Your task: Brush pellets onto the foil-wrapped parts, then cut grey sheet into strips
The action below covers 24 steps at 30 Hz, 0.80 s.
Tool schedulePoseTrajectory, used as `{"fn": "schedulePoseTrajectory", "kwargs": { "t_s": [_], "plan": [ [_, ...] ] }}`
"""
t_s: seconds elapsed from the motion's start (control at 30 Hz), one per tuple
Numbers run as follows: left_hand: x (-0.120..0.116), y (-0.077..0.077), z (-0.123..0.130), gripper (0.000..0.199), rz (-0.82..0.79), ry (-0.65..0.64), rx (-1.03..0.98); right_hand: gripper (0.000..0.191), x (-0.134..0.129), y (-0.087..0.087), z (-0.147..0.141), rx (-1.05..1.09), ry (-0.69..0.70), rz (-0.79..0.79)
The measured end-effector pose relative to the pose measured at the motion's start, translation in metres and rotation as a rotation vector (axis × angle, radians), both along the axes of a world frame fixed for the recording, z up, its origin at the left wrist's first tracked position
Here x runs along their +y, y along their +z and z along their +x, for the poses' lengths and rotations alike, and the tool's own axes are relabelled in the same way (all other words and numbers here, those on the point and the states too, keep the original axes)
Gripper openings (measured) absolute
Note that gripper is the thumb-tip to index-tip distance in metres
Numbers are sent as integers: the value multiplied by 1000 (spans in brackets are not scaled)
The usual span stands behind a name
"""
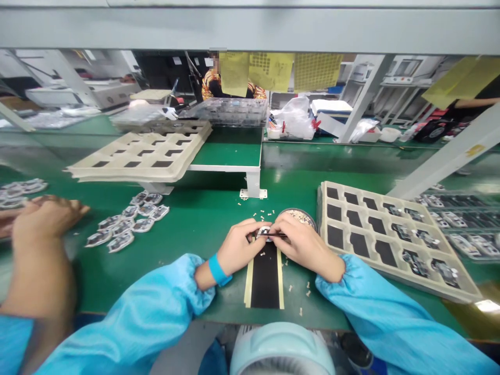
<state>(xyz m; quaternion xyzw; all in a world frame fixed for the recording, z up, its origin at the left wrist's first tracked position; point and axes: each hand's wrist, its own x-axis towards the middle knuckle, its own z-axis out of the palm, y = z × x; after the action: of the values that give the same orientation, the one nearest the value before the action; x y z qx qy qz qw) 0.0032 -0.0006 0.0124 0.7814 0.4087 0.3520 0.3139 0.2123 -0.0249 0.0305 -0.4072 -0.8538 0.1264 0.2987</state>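
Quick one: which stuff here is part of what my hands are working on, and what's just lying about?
Probably in use:
- small part, in your left hand
- thin dark tool, in your right hand
- black strip
- bowl of pale pieces
- partly filled tray

Probably just about:
- hanging yellow sheets
- plastic bag

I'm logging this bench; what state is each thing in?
Left hand: pinching small part
Right hand: gripping thin dark tool
Small part: held
Thin dark tool: held
Bowl: open, holding pale pieces
Right tray: partly filled
Left tray: overhanging raised shelf
Blue wristband: worn
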Motion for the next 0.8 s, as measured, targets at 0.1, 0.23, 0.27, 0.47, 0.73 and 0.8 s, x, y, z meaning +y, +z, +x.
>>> {"fn": "schedulePoseTrajectory", "kwargs": {
  "t_s": [0.1,0.23,0.27,0.47,0.73,0.8],
  "plan": [
    [9,4,-7,25,-11,29,3,9,0,17,14,-24,-47,-31],
    [44,9,-35,33,-2,251,-93,19,4,30,43,-272,-344,-49],
    [57,8,-45,31,23,300,-99,20,5,30,48,-340,-400,-66],
    [143,-4,-95,26,60,620,12,17,7,17,52,-394,-427,-78],
    [186,-1,-54,27,68,652,133,14,12,19,52,52,-288,-4],
    [192,-5,-30,27,47,614,152,21,13,25,50,236,-346,51]
  ]
}}
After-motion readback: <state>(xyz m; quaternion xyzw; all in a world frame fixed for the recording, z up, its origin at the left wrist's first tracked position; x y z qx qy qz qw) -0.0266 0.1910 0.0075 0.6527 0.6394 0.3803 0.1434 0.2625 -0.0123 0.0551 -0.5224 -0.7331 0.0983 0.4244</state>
